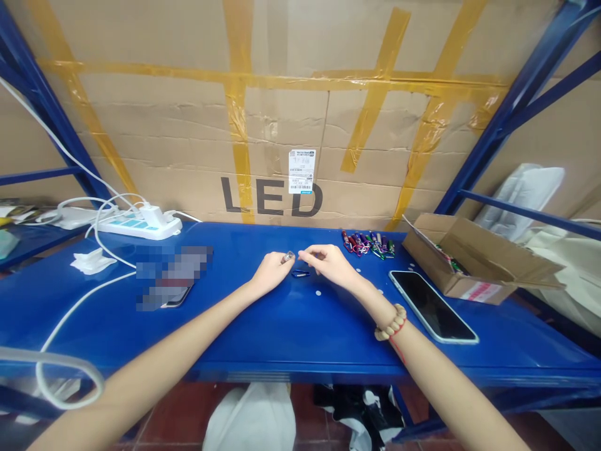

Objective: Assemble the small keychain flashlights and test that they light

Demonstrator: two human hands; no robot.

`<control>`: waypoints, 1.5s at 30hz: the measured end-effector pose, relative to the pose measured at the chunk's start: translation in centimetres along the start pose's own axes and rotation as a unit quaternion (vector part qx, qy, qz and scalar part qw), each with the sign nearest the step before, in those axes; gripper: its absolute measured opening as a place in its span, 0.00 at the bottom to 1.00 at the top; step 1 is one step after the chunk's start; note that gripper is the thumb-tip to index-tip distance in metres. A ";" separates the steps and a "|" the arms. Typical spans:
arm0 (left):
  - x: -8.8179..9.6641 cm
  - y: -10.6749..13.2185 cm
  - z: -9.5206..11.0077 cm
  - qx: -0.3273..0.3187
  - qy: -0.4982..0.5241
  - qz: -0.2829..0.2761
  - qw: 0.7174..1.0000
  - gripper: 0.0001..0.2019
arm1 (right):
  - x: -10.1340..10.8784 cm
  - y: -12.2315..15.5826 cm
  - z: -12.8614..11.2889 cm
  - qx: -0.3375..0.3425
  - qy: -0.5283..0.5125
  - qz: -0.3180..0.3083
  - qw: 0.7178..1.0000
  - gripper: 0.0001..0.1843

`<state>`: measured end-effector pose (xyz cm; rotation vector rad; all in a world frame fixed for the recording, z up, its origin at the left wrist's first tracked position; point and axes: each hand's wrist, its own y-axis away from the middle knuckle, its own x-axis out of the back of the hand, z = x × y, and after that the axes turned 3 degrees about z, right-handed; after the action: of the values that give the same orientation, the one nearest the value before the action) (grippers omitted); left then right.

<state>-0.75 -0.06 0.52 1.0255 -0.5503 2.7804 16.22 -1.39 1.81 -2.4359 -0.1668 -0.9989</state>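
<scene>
My left hand [272,273] is closed in a pinch around a small silvery, clear-looking piece [288,257], too small to name. Just to its right, my right hand [331,264] has thumb and forefinger pressed together; whatever may be between them is hidden. A narrow gap separates the fingertips of the two hands. Below that gap, a small dark blue carabiner-like clip [300,274] lies flat on the blue table [291,332]. Beyond my right hand is a pile of colourful metal carabiner keychains [369,244] in red, purple and green.
An open cardboard box [479,257] with small items stands at the right, with a phone [434,307] before it. At left are a power strip [136,222], white cables, a white packet [92,260] and a blurred-out device [176,282]. A large carton [282,125] walls the back.
</scene>
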 end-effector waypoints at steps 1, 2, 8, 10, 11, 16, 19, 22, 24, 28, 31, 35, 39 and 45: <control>0.0 -0.1 -0.1 0.016 0.030 0.011 0.999 0.20 | 0.1 0.0 0.3 0.006 0.033 -0.002 0.999 0.21; 0.0 -0.2 -0.2 0.036 0.057 0.019 0.998 0.20 | 0.1 0.0 0.7 0.020 0.067 -0.011 0.997 0.20; 0.1 -0.4 -0.4 0.107 0.196 0.008 0.975 0.19 | -0.8 -0.1 2.5 0.135 0.119 -0.079 0.980 0.11; 0.3 -0.3 -0.3 0.095 0.204 0.001 0.974 0.19 | -1.0 -0.2 2.4 0.134 0.108 -0.073 0.982 0.09; 0.5 -0.2 -0.2 0.086 0.197 -0.002 0.977 0.19 | -1.0 -0.2 2.3 0.127 0.105 -0.069 0.984 0.09; 0.8 -0.1 0.4 0.046 0.099 0.002 0.994 0.16 | -1.3 -0.1 1.5 0.121 0.112 -0.058 0.985 0.07; 0.8 -0.1 0.5 0.043 0.072 0.005 0.996 0.14 | -1.5 -0.1 1.3 0.126 0.104 -0.046 0.985 0.06; 0.8 -0.1 0.3 0.047 0.071 -0.001 0.996 0.15 | -1.5 -0.1 1.0 0.103 0.080 -0.007 0.991 0.08; 0.9 -0.1 0.3 0.040 0.077 -0.013 0.996 0.17 | -1.5 -0.1 0.9 0.101 0.052 0.022 0.993 0.09; 1.1 -0.1 0.6 0.015 0.075 -0.010 0.997 0.16 | -1.8 -0.1 0.8 0.085 -0.008 0.068 0.994 0.13; 1.2 -0.1 0.8 -0.017 0.062 0.020 0.998 0.16 | -1.8 -0.1 0.6 0.084 0.010 0.057 0.995 0.15; 0.8 -0.1 0.4 -0.064 0.042 0.020 0.997 0.16 | -1.4 0.1 0.2 0.131 0.110 -0.018 0.985 0.13; 0.4 -0.2 -0.5 -0.083 0.014 -0.008 0.996 0.18 | -1.3 0.3 0.2 0.159 0.175 -0.064 0.969 0.12; 0.3 -0.4 -0.4 -0.101 0.024 0.004 0.995 0.18 | -1.7 0.1 0.3 0.137 0.159 -0.022 0.977 0.10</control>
<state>-1.14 0.48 0.55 0.9116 -0.8121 2.6804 15.22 -1.19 0.40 -2.0040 -0.2311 -1.2794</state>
